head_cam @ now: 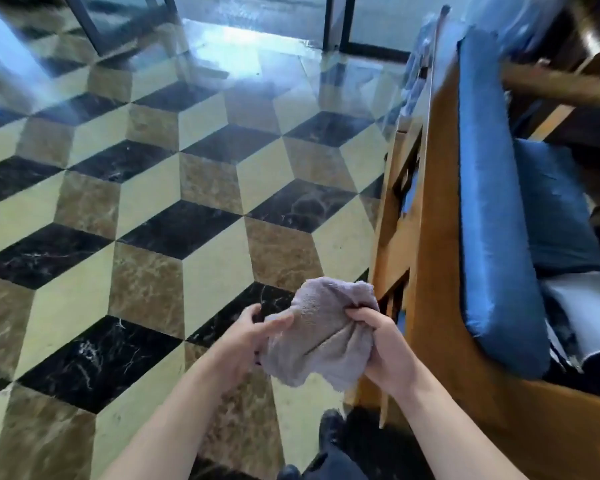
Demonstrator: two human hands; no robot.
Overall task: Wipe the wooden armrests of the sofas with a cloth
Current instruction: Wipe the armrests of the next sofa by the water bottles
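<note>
The person stands beside a wooden-framed sofa (430,216) and holds a grey terry cloth (321,336) in both hands, in front of the body and above the floor. The left hand (246,341) grips the cloth's left edge, thumb laid over the top of the fabric and fingers curled behind it. The right hand (383,344) clenches the cloth's right side, fingers bunched into the folds. The cloth is crumpled between the two hands and touches no part of the sofa.

The sofa stands just to the right of the hands. Its wooden armrest (437,140) runs away from the viewer along the frame's top edge, with a blue cushion (489,220) lying against its inner side. The floor (146,188) is polished tile in a cube pattern of black, brown and cream. Dark-framed glass panels (257,12) stand at the far end.
</note>
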